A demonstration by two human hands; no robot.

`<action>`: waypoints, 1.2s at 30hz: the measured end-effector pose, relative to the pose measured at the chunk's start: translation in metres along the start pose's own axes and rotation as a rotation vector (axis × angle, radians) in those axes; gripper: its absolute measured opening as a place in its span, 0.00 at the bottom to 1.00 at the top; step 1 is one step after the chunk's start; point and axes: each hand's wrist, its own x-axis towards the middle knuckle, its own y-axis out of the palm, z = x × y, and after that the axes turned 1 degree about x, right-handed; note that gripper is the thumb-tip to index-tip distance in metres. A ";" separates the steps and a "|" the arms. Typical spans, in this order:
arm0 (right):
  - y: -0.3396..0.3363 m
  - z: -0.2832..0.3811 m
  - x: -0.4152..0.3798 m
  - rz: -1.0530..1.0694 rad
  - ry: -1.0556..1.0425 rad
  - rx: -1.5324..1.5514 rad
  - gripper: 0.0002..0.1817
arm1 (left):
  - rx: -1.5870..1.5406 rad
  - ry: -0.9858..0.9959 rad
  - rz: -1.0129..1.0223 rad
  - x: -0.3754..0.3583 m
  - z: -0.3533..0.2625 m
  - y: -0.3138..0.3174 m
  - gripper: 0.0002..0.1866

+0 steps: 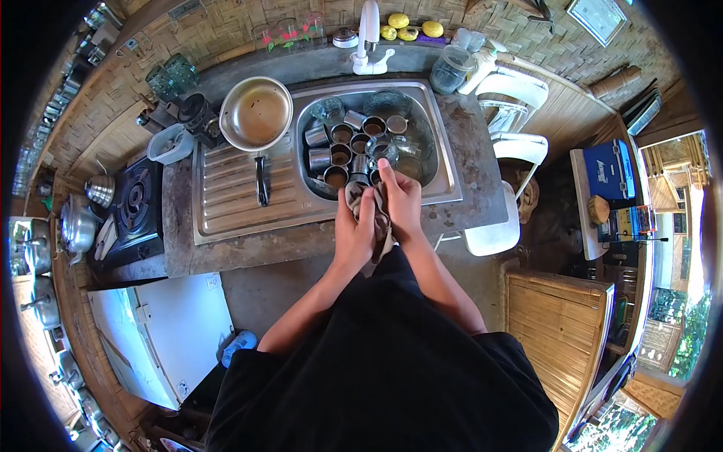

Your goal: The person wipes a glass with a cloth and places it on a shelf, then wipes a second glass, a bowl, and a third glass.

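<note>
Both of my hands are together at the front edge of the steel sink (449, 169). My left hand (354, 235) grips a crumpled brown-and-grey cloth (381, 227), fingers curled round it. On the cloth's other side my right hand (404, 203) is closed, with its thumb pointing up. Whether anything is wrapped inside the cloth is hidden. Just beyond my fingers the basin holds several metal cups (341, 134), some with brown insides. Glass bowls (388, 102) and a clear glass (329, 111) lie in the back of the basin.
A steel pan (257, 113) rests on the ribbed drainboard (226, 184), its black handle toward me. Behind the basin stands a white faucet (369, 38). A lidded jar (453, 69) is at the back right, a gas stove (135, 197) at the left, white chairs (493, 226) at the right.
</note>
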 end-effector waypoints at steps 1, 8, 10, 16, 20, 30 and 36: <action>0.000 -0.006 -0.007 0.003 -0.097 -0.019 0.28 | 0.004 -0.036 0.004 0.008 0.001 -0.004 0.22; 0.009 -0.002 -0.035 0.078 -0.868 -0.445 0.14 | -0.506 -0.704 0.205 0.053 -0.024 -0.023 0.25; 0.008 0.000 -0.032 0.097 -0.853 -0.435 0.16 | -0.446 -0.785 0.307 0.067 -0.007 -0.036 0.26; -0.004 -0.002 0.011 0.040 -0.056 0.163 0.20 | -0.115 -0.224 0.081 0.038 0.002 0.002 0.24; -0.017 0.016 0.033 -0.065 0.117 0.347 0.19 | -0.012 0.137 0.124 0.015 0.009 0.032 0.34; -0.047 0.033 0.020 0.014 -0.858 -0.415 0.12 | -0.394 -0.298 0.073 0.064 0.011 0.067 0.25; -0.089 0.022 0.037 0.186 -0.758 -0.332 0.09 | -0.538 -0.661 0.192 0.092 0.014 0.084 0.34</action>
